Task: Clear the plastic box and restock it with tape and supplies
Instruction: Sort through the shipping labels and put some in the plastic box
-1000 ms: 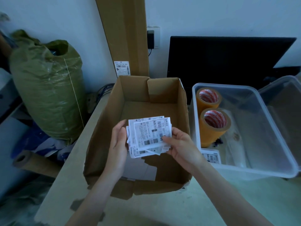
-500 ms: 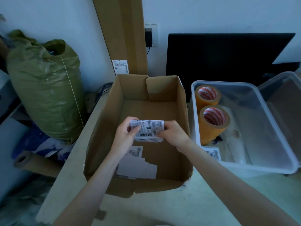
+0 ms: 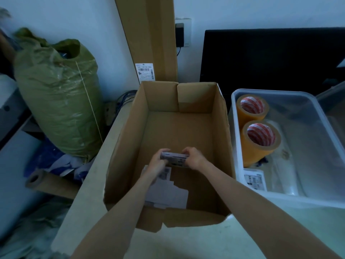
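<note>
Low inside the open cardboard box (image 3: 128, 139), my left hand (image 3: 156, 163) and my right hand (image 3: 194, 157) both grip a stack of white shipping labels (image 3: 175, 159), one hand at each end. More white label sheets (image 3: 168, 193) lie on the box floor under my left forearm. To the right stands the clear plastic box (image 3: 235, 128). It holds two rolls of tan packing tape, one at the back (image 3: 252, 109) and one nearer (image 3: 261, 141), plus a single label (image 3: 255, 181) at its near left corner.
A full green sack (image 3: 56, 101) leans against the wall at left, with a cardboard tube (image 3: 48, 182) on the floor below it. A tall flat carton (image 3: 149, 40) stands behind the box. A black monitor (image 3: 270, 58) is at the back right.
Both hands have lowered the label stack from above the cardboard box down toward its floor, tipping it from facing me to nearly flat.
</note>
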A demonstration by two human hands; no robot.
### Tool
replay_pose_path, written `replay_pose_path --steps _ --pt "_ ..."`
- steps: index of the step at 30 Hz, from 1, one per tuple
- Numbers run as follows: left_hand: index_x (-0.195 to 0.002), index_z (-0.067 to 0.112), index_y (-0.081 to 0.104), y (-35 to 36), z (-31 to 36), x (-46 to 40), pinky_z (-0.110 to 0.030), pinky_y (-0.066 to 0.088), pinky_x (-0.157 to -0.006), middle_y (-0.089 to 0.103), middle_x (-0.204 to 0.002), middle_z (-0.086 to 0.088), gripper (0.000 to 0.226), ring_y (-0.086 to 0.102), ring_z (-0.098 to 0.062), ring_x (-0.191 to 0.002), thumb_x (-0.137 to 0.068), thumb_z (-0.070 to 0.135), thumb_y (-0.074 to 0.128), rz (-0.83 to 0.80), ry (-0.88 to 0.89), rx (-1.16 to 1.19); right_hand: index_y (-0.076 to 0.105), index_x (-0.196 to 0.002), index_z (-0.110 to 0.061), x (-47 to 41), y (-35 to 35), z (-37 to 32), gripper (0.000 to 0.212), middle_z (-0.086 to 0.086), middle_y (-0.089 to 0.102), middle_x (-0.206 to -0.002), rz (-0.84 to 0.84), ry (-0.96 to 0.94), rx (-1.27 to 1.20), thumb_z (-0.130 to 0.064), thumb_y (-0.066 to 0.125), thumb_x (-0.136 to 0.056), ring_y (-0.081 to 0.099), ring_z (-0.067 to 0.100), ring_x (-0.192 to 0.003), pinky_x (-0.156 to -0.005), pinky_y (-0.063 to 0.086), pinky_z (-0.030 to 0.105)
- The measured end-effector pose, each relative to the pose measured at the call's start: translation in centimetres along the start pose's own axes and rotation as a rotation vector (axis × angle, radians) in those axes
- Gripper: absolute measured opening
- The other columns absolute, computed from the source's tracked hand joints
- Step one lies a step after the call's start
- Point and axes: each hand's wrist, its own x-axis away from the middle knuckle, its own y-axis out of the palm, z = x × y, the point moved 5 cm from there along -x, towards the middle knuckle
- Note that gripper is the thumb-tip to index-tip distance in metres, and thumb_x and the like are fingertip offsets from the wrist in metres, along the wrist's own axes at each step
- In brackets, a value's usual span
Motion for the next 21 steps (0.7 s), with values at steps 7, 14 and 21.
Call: replay_pose_path --steps 7,14,21 --pt "-0.143 0.025 0.030 1.0 -0.1 -0.2 -0.025 0.047 -0.076 0.045 -0.130 -0.005 0.061 0.050 -0.009 -0.095 -0.091 -0.006 0.040 -0.152 -0.054 -0.045 0.051 -0.129 -0.009 -0.1 0.8 0.2 0.037 0.012 0.058 -0.122 -0.025 0.012 0.045 -0.003 0.051 -0.093 0.057 0.024 -0.110 -0.091 0.047 0.033" --pt "-0.134 0.018 0.043 -2.3 -0.1 -1.1 -0.040 0.045 -0.099 0.046 -0.136 -0.006 0.047 0.048 -0.022 -0.121 -0.090 0.008 0.054 -0.117 0.053 -0.654 0.061 -0.106 -0.006 0.5 -0.5 0.0 0.015 0.009 0.063 -0.101 -0.068 0.059 -0.003 -0.006 0.057 -0.092 0.062 0.020 -0.091 -0.071 0.050 0.028" --pt "-0.135 0.025 0.040 -1.9 -3.1 1.0 -0.053 0.018 -0.113 0.026 -0.149 -0.006 0.063 0.021 -0.029 -0.138 -0.080 0.035 0.070 -0.365 0.058 -1.346 0.064 -0.104 -0.013 2.4 -3.1 -1.0 0.015 0.006 0.068 -0.102 0.038 0.031 -0.371 -0.008 0.061 -0.090 0.068 0.020 -0.092 -0.066 0.056 0.030"
